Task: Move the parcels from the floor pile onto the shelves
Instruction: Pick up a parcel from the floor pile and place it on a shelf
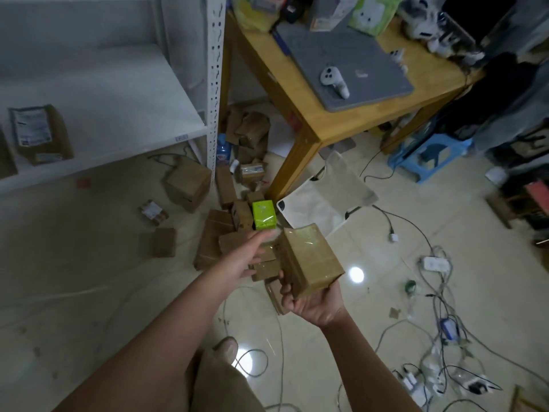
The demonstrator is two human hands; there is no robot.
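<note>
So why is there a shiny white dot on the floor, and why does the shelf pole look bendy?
In the head view, the white dot is a light's glare on the shiny floor; the taped parcel in the right hand glints too. Also in the head view, the wide lens bows the shelf pole, and the edges look smeared.

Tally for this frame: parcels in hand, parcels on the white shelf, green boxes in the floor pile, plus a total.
Brown parcel in the right hand: 1
Brown parcels on the white shelf: 2, one cut off at the frame edge
Green box in the floor pile: 1
Total: 4
</note>
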